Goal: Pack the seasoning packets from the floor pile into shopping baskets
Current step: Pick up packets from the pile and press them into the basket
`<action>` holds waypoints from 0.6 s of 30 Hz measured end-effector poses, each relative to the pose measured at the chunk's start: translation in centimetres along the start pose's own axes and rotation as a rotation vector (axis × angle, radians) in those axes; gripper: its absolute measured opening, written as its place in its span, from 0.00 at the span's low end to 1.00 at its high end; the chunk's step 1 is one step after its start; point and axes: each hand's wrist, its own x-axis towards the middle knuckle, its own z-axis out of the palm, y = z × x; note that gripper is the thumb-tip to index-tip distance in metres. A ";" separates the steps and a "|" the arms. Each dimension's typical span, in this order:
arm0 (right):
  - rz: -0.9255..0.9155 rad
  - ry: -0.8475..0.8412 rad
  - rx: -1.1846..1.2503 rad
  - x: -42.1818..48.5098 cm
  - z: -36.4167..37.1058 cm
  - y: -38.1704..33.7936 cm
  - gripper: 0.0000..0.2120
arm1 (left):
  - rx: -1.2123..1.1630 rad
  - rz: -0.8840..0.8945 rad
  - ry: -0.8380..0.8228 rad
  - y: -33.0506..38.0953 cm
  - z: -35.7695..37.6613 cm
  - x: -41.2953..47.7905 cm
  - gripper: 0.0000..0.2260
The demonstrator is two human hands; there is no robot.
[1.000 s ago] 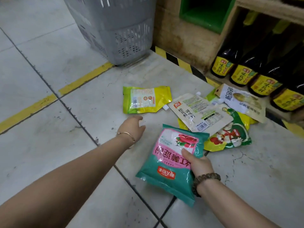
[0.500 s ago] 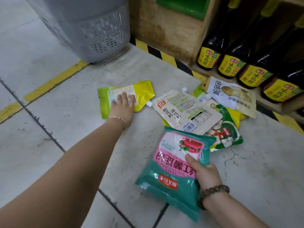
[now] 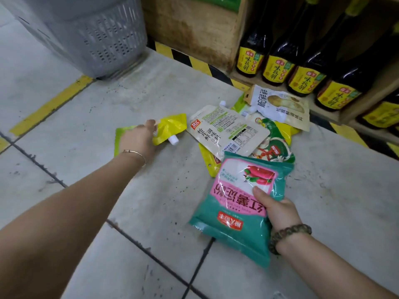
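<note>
Down on the floor, left grip clamps the yellow pouch, right grip the teal packet; next, likely, both into the basket.

The grey tile floor has a yellow line across it at 10 o'clock. A grey basket stands on it at 11 o'clock. A yellow pouch lies near the middle. A pile of packets lies at 2 o'clock.
</note>
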 end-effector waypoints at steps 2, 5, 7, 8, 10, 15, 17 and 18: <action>-0.017 -0.002 0.009 -0.9 -0.9 -0.2 0.06 | -0.235 -0.041 0.049 0.8 -1.5 -3.1 0.24; -0.061 0.005 0.011 -2.6 -2.5 -0.5 0.07 | -0.646 -0.064 0.145 2.7 -2.9 -7.7 0.21; -0.092 0.012 0.027 -4.1 -3.7 -0.9 0.06 | -0.915 -0.113 0.148 4.1 -3.5 -9.7 0.20; -0.106 0.019 0.042 -4.9 -4.3 -1.1 0.06 | -1.065 -0.147 0.099 5.0 -3.6 -10.6 0.21; -0.144 0.034 0.060 -6.8 -5.8 -1.5 0.07 | -1.345 -0.209 -0.058 6.9 -4.2 -12.4 0.23; -0.231 0.076 0.057 -11.4 -9.2 -2.5 0.08 | -1.618 -0.248 -0.247 11.0 -5.7 -16.8 0.19; -0.264 0.098 0.057 -12.9 -10.7 -2.6 0.07 | -1.592 -0.202 -0.253 12.5 -6.2 -18.1 0.11; -0.281 0.109 0.057 -13.6 -11.4 -2.7 0.06 | -1.569 -0.183 -0.254 13.3 -6.4 -18.8 0.07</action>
